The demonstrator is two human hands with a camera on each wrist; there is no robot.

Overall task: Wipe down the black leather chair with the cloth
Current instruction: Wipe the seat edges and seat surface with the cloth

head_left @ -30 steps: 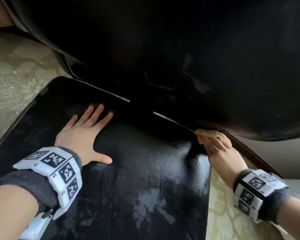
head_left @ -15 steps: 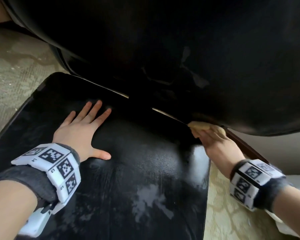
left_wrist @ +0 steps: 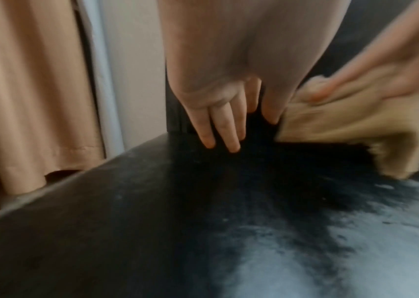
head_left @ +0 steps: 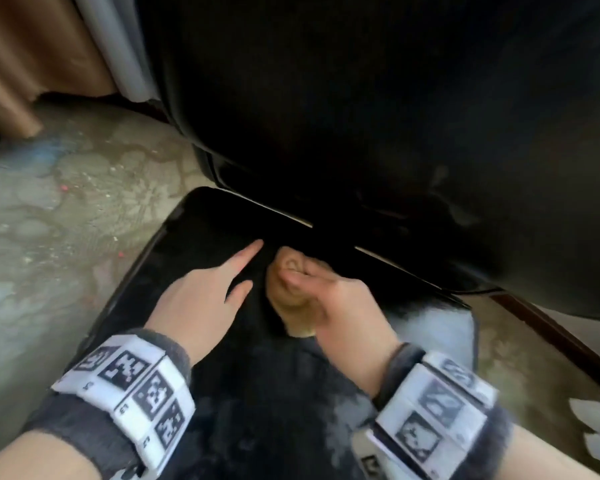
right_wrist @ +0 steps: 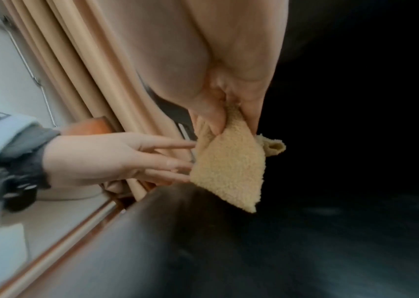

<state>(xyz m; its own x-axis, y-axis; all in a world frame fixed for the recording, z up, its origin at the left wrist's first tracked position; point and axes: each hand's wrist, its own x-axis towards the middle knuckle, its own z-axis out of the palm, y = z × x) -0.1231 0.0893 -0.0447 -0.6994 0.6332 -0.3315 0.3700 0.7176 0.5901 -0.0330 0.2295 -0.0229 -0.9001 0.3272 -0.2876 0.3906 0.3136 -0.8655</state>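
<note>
The black leather chair fills the view: its seat (head_left: pixel 291 403) lies below me and its backrest (head_left: pixel 378 116) rises behind. My right hand (head_left: pixel 312 282) pinches a tan fleecy cloth (head_left: pixel 288 289) between thumb and fingers, lifted just above the middle of the seat near the back gap; the cloth (right_wrist: pixel 228 167) hangs down in a fold. My left hand (head_left: pixel 205 289) hovers just left of it with fingers straight, fingertips (left_wrist: pixel 231 145) close to the cloth (left_wrist: pixel 356 125) and holding nothing. Grey dusty streaks cover the seat front (left_wrist: pixel 330 252).
A worn grey patterned floor (head_left: pixel 49 237) lies to the left of the chair. Tan curtains (head_left: pixel 25 64) and a pale wall strip (left_wrist: pixel 116 70) stand behind at the left. A wooden rail (head_left: pixel 551 330) runs along the chair's right side, with white material (head_left: pixel 596 424) at the far right.
My right hand has swept the cloth from the seat's back right corner to its middle and lifted it. My left hand has come off the seat and now hovers beside the cloth.
</note>
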